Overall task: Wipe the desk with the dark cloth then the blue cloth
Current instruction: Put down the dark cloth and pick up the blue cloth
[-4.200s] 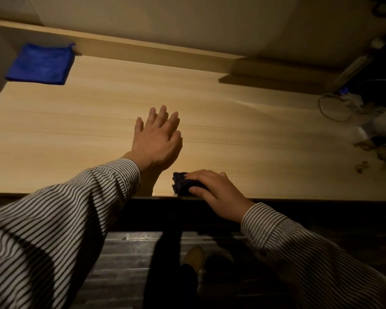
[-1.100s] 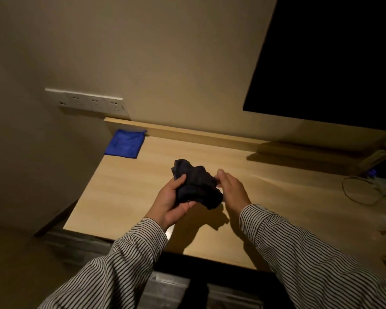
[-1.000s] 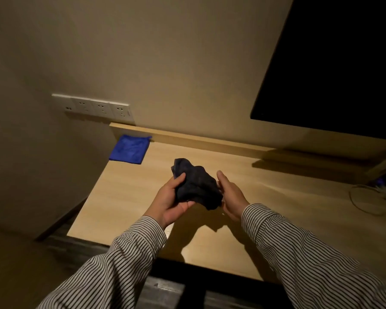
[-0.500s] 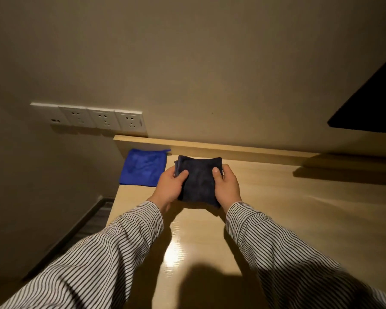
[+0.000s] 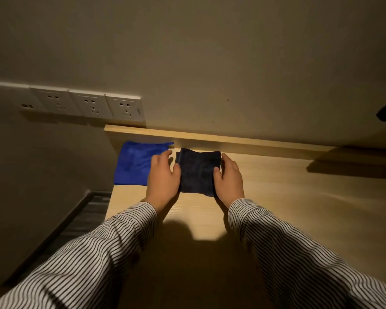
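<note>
A: Two hands on the dark cloth (image 5: 198, 171), folded flat at the desk's (image 5: 299, 197) back-left corner. Left hand (image 5: 163, 179) and right hand (image 5: 228, 178) pinch its side edges, thumbs on top.

B: And the blue cloth (image 5: 135, 165)?

A: Just beside it, left, partly under the left hand. Wall sockets (image 5: 87, 104) above.

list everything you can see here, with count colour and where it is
dark cloth: 1, navy-black, folded flat on the desk by the back ledge, between both hands
blue cloth: 1, bright blue, desk's far left corner, left of the dark cloth
desk: 1, light wood, with a raised back ledge at the wall
wall sockets: row of 4 plates, white, on the wall above the left corner
left hand: 1, at the dark cloth's left edge, partly over the blue cloth
right hand: 1, at its right edge
sleeves: 2, white with dark stripes
</note>
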The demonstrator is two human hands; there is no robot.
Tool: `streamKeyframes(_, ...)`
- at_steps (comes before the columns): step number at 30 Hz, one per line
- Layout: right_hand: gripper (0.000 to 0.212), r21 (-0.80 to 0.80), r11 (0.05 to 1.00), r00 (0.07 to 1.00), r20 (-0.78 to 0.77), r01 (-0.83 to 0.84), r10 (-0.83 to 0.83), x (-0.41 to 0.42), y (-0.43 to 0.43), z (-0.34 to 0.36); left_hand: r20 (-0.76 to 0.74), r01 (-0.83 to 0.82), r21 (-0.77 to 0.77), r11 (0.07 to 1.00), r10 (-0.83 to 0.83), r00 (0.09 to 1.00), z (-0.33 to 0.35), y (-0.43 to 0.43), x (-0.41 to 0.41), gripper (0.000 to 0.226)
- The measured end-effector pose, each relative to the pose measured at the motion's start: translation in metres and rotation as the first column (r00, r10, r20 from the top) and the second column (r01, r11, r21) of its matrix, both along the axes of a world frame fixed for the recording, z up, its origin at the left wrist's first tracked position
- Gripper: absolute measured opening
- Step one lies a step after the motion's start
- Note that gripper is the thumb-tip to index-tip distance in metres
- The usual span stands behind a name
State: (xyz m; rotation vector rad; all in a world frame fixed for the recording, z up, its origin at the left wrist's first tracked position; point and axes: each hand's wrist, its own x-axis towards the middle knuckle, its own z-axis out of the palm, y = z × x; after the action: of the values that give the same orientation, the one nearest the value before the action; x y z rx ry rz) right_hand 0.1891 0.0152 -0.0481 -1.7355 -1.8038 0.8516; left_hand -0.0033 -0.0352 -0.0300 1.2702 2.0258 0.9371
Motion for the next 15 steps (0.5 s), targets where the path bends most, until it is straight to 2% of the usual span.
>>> streamKeyframes(2,0.052,0.036,0.999,0.985,0.170,-0.027,0.020,0.014,-0.019,-0.003,-0.079,-0.011,0.023,1.000,0.012,0.997,0.001,-0.009,-0.010,0.044)
streamKeyframes(5,0.065,0.003,0.993,0.916,0.386,-0.119,0.108,0.036,-0.060,-0.006,-0.268,0.009,-0.001,1.000,-0.009,0.963,0.003,-0.012,-0.038,0.042)
streamKeyframes(8,0.084,-0.045,0.963,0.787,0.567,-0.266,0.244,0.046,-0.110,-0.012,-0.469,0.164,-0.114,0.980,-0.199,0.860,0.000,-0.005,-0.072,0.051)
streamKeyframes(10,0.095,-0.129,0.931,0.703,0.623,-0.340,0.343,0.045,-0.133,-0.019,-0.558,0.307,-0.219,0.926,-0.376,0.740,-0.008,0.003,-0.093,0.056)
streamKeyframes(12,0.103,-0.208,0.915,0.664,0.635,-0.346,0.395,0.042,-0.143,-0.025,-0.614,0.389,-0.311,0.867,-0.496,0.614,-0.021,0.010,-0.108,0.063)
streamKeyframes(15,0.101,-0.189,0.926,0.651,0.665,-0.327,0.365,0.038,-0.148,-0.027,-0.601,0.432,-0.331,0.839,-0.540,0.589,-0.037,0.012,-0.118,0.073)
